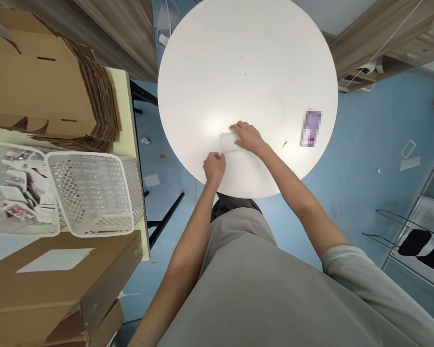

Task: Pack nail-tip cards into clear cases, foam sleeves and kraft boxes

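Note:
A small white rectangular sheet [228, 142], perhaps folded, lies on the round white table [253, 58] near its front edge. I cannot tell whether it is paper, cloth or film. My right hand [250, 137] comes in from the right and grips the sheet's right side, thumb on its surface and fingers at the far edge. Curled closed, my left hand [214, 168] rests at the near left corner of the sheet. What its fingers pinch, if anything, is hidden.
A blurred-out purple object [312, 126] lies at the table's right. To the left, a side table [125, 111] bears stacked flat cardboard [39, 91], a white basket [94, 231] of clear items, another basket [21, 233] of packets and a cardboard box [29, 294].

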{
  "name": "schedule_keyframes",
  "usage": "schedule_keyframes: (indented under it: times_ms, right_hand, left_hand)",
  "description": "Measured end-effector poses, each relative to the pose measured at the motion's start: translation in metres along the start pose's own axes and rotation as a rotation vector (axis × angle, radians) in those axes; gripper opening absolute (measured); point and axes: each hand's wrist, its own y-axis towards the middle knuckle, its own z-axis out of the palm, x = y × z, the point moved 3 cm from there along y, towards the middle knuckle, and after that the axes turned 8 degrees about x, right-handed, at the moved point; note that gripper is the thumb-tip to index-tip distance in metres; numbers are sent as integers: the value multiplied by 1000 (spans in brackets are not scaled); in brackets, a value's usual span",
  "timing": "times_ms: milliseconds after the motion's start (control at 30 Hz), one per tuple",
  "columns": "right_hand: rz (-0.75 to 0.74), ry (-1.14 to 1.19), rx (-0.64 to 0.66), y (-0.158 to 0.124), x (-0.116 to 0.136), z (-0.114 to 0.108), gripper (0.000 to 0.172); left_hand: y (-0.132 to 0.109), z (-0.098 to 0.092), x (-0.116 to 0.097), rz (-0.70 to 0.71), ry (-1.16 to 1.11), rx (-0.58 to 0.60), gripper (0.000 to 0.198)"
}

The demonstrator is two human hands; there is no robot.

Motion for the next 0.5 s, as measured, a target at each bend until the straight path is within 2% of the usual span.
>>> schedule_keyframes:
  times_ms: [67,133,200,267,400,500]
  right_hand:
    - [-32,32,37,0,0,-1,50]
    - [-11,72,23,-4,-1,1,49]
    - [39,116,-39,-13,-1,7,49]
    - [109,176,-130,-24,3,18,43]
    - [342,392,-356,-37,24,50,29]
    - [424,549,-454,-15,48,59,22]
  left_hand:
    - [-6,16,5,-58,-183,53,31]
    - [-7,32,1,-27,-395,48,35]
    - [-3,41,-7,26,-553,-3,39]
    - [4,42,-14,51,-620,-44,44]
    - [26,19,-17,112,-581,-81,54]
    - [54,-15,-18,203,-476,-75,58]
